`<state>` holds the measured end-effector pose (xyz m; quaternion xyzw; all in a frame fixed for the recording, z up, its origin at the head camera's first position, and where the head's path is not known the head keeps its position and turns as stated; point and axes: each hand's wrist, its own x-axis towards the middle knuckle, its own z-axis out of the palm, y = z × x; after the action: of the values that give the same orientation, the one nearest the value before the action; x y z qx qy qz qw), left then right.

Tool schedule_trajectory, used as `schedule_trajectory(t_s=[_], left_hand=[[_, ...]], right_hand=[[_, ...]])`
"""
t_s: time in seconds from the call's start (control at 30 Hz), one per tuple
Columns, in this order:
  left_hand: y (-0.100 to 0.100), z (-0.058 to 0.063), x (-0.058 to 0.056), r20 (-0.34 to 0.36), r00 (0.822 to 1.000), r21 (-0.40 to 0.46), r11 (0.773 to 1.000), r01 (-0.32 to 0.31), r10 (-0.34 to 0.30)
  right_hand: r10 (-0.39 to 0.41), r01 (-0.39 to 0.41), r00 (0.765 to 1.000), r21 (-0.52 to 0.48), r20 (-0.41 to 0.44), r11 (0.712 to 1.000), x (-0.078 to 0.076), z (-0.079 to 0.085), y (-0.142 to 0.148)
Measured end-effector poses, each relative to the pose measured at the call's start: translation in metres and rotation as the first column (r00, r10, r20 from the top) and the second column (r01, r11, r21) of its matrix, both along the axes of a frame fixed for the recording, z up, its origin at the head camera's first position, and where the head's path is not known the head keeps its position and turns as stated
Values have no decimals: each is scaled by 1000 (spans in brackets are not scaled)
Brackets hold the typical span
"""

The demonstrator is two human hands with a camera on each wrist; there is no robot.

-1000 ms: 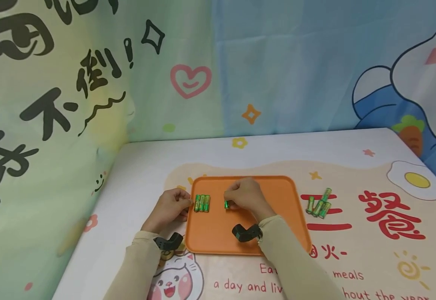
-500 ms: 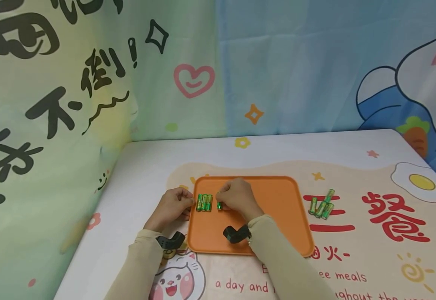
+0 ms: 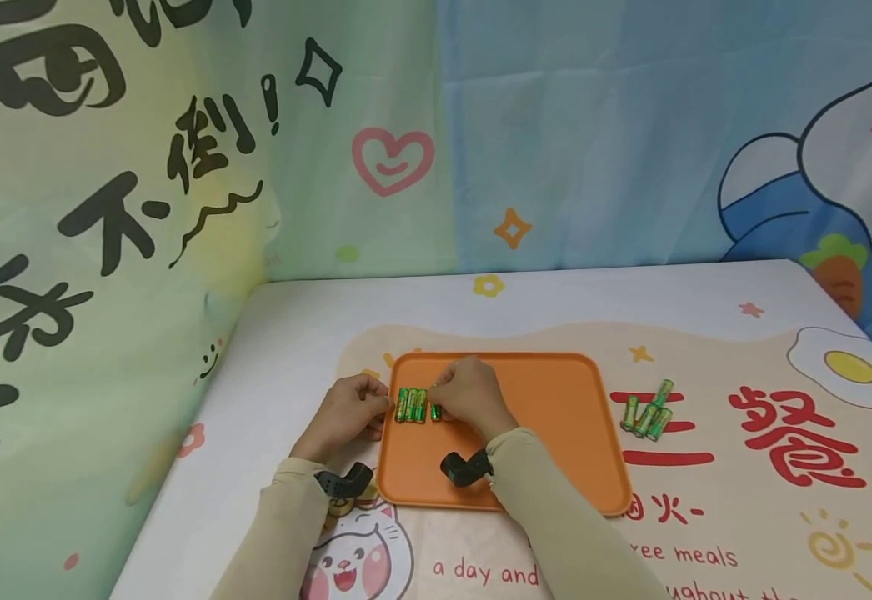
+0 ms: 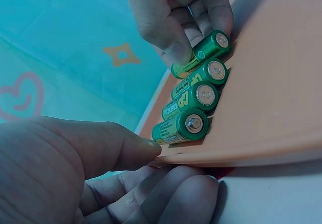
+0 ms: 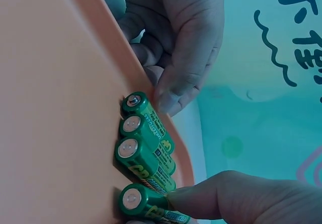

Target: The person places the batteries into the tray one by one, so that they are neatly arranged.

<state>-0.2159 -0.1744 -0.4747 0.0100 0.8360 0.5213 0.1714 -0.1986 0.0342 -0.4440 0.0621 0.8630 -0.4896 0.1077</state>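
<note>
We see one battery (image 3: 436,412) pinched beside a row of three batteries (image 3: 411,406) on an orange tray (image 3: 541,417).
In the head view, the right hand (image 3: 475,396) grasps that battery below the frame's centre, and we find a loose group of batteries (image 3: 647,412) toward the right. In the left wrist view, lower left, we see the left hand (image 4: 115,168) gripping the tray's rim between thumb and fingers. In the right wrist view, we see the pinched battery at the bottom, just apart from the row.
</note>
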Motion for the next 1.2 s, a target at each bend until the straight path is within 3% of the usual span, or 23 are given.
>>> schedule_trajectory(t_s=[0.37,0.77,1.2], left_hand=[[0,-3,-2,0,1000,5,1000,0,0],[0,-7,-2,32,999,72,997,-7,4],[1,-13,9,43,999,71,997,-10,7]], right_hand=[[9,-9,1000,35,-8,999,-2,-4,-1],[39,-39,999,-13,24,999,-1,-6,2],[34,-34,998,-13,57,999,7,-14,8]])
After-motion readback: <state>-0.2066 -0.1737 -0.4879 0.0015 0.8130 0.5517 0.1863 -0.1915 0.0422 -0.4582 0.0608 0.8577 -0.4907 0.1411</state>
